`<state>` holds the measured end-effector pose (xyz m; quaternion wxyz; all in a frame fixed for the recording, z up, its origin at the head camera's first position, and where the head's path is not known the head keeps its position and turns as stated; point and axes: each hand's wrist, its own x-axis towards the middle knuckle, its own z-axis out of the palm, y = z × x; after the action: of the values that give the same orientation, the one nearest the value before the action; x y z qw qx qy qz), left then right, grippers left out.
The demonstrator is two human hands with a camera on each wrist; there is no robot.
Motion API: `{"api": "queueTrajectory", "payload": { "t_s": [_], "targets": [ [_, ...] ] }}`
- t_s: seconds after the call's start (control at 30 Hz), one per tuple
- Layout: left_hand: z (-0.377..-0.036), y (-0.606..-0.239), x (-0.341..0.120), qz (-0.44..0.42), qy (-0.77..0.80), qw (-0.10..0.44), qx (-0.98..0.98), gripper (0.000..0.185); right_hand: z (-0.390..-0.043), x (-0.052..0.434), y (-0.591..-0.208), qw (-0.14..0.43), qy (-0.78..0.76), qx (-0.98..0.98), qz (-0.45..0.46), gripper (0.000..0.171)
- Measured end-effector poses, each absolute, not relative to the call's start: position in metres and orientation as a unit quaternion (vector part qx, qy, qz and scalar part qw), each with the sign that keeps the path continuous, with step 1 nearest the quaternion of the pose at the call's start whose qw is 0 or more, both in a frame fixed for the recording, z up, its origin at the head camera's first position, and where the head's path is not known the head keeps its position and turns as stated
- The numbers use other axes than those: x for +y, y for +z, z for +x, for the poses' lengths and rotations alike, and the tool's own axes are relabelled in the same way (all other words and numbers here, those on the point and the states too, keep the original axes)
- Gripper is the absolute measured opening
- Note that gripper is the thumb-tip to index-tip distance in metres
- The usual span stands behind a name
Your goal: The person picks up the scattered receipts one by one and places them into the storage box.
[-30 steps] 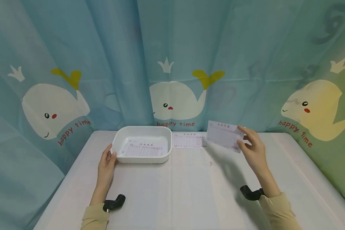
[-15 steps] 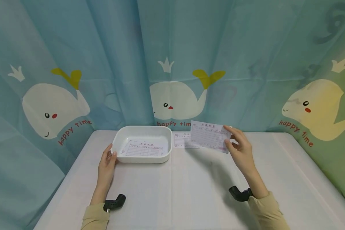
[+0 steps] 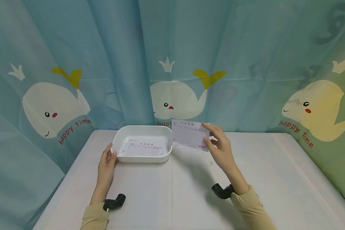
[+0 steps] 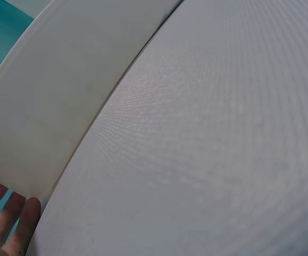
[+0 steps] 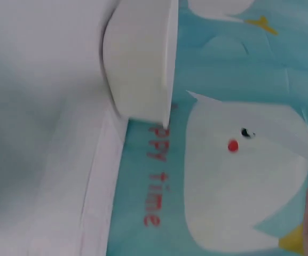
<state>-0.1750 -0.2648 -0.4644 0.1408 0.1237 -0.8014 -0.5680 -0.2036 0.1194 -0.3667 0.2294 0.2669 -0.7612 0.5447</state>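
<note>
In the head view my right hand [image 3: 219,150] pinches a printed form slip [image 3: 188,134] by its right edge, thumb in front. The slip is raised and tilted toward me, its left edge by the right rim of a white plastic tub [image 3: 142,159]. Another printed slip [image 3: 176,145] lies on the table behind it, mostly hidden. Inside the tub lie slips [image 3: 143,150], overlapping. My left hand [image 3: 105,164] holds the tub's front left corner; the left wrist view shows its fingers [image 4: 23,226] against the tub wall [image 4: 63,101]. In the right wrist view the held slip shows nearly edge-on.
A white cloth covers the table [image 3: 161,195]. A blue-green curtain [image 3: 238,48] with whale prints hangs right behind its back edge. Black wrist cameras sit on both forearms, the left camera [image 3: 115,202] low over the table.
My right hand has carried the held slip leftward, from right of the lying slip to the tub's right rim, covering most of the lying slip. The left hand and tub have stayed put.
</note>
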Motion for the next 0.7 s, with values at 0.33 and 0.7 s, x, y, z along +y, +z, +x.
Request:
{"api": "queueTrajectory", "payload": {
  "t_s": [0.33, 0.7],
  "targets": [
    [-0.175, -0.467, -0.265, 0.12, -0.57, 0.141, -0.801, 0.056, -0.215, 0.071, -0.367, 0.151, 0.574, -0.758, 0.27, 0.045],
    [-0.175, -0.467, -0.266, 0.118, -0.571, 0.14, -0.801, 0.056, -0.23, 0.022, -0.366, 0.072, 0.634, -0.724, 0.264, 0.046]
  ]
}}
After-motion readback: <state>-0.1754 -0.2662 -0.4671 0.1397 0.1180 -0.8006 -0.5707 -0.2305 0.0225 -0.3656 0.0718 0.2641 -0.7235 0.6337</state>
